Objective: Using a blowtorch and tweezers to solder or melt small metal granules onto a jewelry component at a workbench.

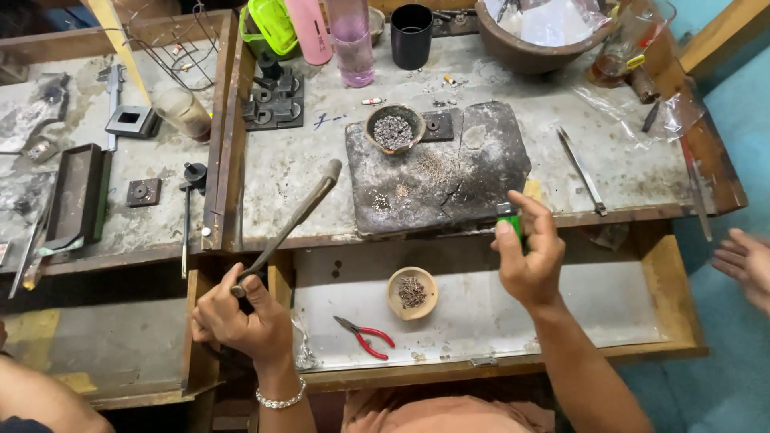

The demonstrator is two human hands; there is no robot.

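left hand (pixel 237 317): fingers closed around a torch (pixel 293 224)
right hand (pixel 529 256): fingers pinching a green lighter (pixel 508 215)
slab (pixel 437 168): on the tabletop (pixel 305 168)

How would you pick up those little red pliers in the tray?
Grip the small red-handled pliers by the two red handles, coming from above on the right. They lie flat in the open wooden drawer, the handles spread apart and the dark metal jaws pointing left.

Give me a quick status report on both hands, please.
Left hand gripping torch, nozzle towards dark slab. Right hand gripping green lighter at slab's edge. Nothing between them.
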